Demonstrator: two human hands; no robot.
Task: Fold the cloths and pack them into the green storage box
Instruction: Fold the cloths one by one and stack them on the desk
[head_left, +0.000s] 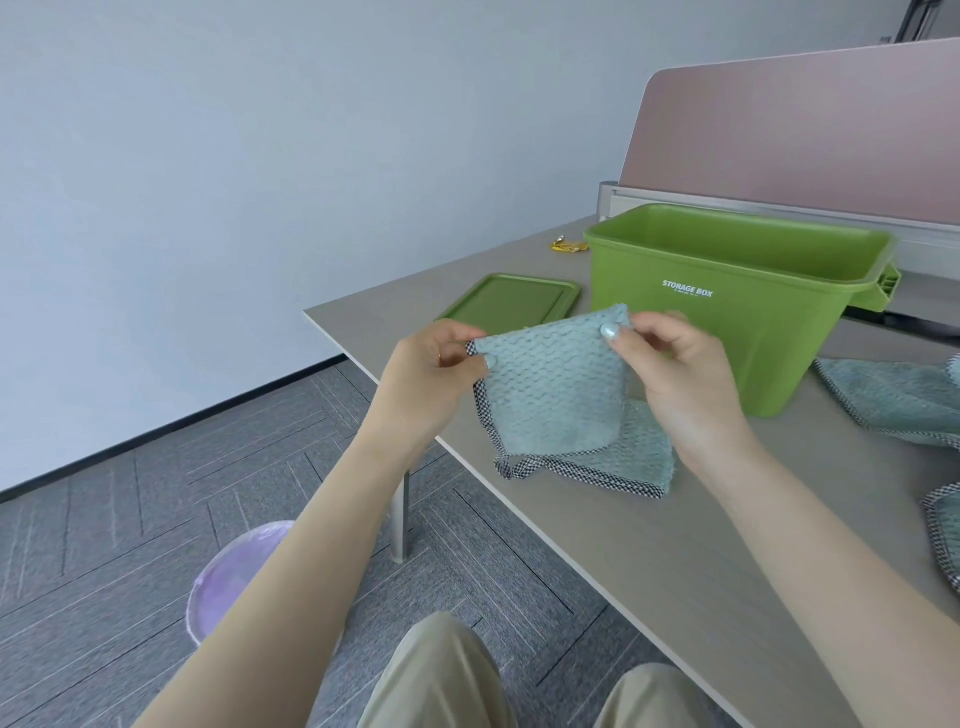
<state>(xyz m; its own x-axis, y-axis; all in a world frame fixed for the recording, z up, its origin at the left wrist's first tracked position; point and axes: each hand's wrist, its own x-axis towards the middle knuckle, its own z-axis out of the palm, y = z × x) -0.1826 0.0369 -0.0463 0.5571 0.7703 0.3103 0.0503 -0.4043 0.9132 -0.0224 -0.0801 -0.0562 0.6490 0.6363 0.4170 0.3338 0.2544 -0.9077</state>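
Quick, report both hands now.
Left hand: pinching the teal cloth at its upper left corner.
Right hand: pinching the same cloth's upper right edge.
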